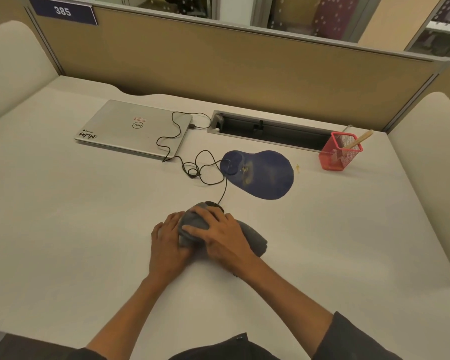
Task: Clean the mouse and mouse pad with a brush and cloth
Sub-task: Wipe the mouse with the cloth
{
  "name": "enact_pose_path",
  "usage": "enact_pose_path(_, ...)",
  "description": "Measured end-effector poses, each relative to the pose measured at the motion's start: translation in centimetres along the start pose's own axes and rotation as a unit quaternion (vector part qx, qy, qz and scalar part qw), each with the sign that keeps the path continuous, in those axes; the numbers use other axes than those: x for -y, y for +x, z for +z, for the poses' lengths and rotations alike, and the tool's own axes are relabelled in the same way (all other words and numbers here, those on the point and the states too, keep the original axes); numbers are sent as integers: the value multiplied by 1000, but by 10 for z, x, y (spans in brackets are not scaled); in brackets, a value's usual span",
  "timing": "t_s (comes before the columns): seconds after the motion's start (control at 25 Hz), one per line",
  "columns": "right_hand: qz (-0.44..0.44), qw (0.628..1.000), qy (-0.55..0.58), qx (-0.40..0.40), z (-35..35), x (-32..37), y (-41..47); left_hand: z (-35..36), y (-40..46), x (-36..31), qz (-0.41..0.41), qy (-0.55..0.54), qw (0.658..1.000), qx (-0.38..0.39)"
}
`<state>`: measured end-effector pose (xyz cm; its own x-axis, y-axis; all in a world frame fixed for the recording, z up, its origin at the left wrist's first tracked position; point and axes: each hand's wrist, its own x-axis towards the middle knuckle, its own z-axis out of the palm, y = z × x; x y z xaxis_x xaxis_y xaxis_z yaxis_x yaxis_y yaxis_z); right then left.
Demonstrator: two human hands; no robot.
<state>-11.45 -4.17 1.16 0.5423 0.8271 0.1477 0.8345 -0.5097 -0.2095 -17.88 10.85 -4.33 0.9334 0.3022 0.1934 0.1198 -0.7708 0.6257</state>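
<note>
The fingers (205,216) of the right hand (218,235) are spread and curled down over a grey cloth (192,224), pressing it around the mouse (215,205), of which only a dark sliver shows at the far side of the bundle. The left hand (166,242) lies just beside it, palm down, fingers cupped against the left side of the cloth, steadying the bundle. Part of the cloth trails out from under the right hand toward the right. Both forearms reach forward from the near edge of the desk (63,216) and converge at the middle; a dark sleeve is pushed up on the right arm.

From the mouse a black cable (192,165) runs away in loose loops to a closed silver laptop (133,128) toward the far left. The blue mouse pad (265,175) lies flat beyond the hands, a little to the right, apart from them, with pale smudges on it. Near the far right corner stands a red mesh holder (340,154) with the wooden-handled brush (360,140) leaning inside it.
</note>
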Motion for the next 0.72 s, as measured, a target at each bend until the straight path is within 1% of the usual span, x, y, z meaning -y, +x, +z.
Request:
enact_pose_path(0.08,1,999,-26,22,3,-4,3,1,0,2,-4,-5,1000,0)
enact_pose_path(0.32,13,993,-112,28,7,-25,23,2,0,5,0,18,1000,1)
enact_pose_path(0.44,13,990,-135,41,7,-38,35,3,0,4,-14,26,1000,2)
enact_pose_path(0.56,19,987,-152,50,7,-49,43,3,0,2,-12,29,1000,-3)
enact_pose_path(0.72,40,986,-152,55,7,-56,48,2,0,2,-14,23,1000,-7)
